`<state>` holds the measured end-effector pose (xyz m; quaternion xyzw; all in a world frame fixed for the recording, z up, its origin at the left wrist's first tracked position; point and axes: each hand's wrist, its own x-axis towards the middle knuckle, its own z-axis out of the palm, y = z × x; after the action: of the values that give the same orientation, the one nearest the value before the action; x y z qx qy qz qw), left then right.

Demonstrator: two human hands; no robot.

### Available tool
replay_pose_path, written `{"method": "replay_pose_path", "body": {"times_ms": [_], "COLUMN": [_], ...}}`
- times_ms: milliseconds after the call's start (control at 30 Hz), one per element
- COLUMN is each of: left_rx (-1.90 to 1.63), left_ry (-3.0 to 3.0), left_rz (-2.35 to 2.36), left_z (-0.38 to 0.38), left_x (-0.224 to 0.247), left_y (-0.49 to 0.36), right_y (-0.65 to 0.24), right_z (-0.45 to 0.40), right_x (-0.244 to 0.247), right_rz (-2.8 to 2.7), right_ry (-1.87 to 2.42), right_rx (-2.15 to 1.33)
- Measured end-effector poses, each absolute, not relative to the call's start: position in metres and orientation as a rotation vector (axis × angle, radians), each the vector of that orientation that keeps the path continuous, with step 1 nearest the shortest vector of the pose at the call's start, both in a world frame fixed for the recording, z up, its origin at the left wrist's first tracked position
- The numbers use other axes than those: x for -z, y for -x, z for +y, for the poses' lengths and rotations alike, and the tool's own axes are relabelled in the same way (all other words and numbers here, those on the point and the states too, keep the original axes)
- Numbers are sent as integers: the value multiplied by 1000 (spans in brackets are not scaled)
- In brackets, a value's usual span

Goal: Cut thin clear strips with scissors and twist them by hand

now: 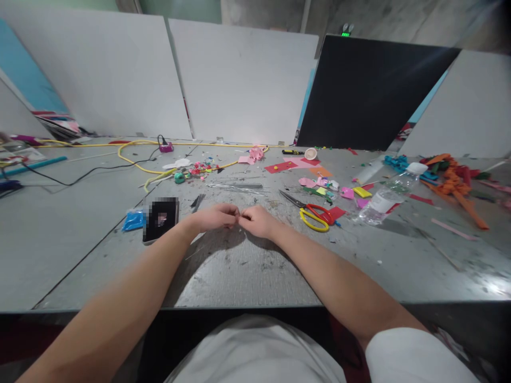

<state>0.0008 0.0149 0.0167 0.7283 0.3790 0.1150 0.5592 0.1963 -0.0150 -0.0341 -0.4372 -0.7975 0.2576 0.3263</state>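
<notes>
My left hand (217, 217) and my right hand (258, 221) meet above the middle of the grey table, fingertips pinched together and nearly touching. Whatever they hold between them is too small or too hidden to name. Just beyond the hands lies a bunch of thin wire-like strips (235, 187). Scissors (306, 206) with one red and one yellow handle rest to the right of my right hand, blades pointing away to the left. A dark phone (167, 221) lies near my left forearm, beside a small blue packet (133, 220).
A clear plastic bottle (389, 198) stands tilted-looking at the right, near orange and blue crumpled strips (455, 181). Coloured paper scraps (281, 166), a utility knife (293, 152) and small colourful bits (202, 169) lie farther back. A yellow cable (123, 154) runs along the left. White panels (243, 80) stand behind.
</notes>
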Motion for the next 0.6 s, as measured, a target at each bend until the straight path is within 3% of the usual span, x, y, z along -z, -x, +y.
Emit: {"method": "replay_pose_path", "body": {"times_ms": [600], "left_rx": [-257], "left_ry": [-1732], "left_rz": [928], "left_z": [18], "left_x": [-13], "left_y": [-1], "right_y": [-198], "right_z": [-14], "right_x": [35], "right_rz": [-2045], "right_ry": [1154], "right_rx": [-685]}}
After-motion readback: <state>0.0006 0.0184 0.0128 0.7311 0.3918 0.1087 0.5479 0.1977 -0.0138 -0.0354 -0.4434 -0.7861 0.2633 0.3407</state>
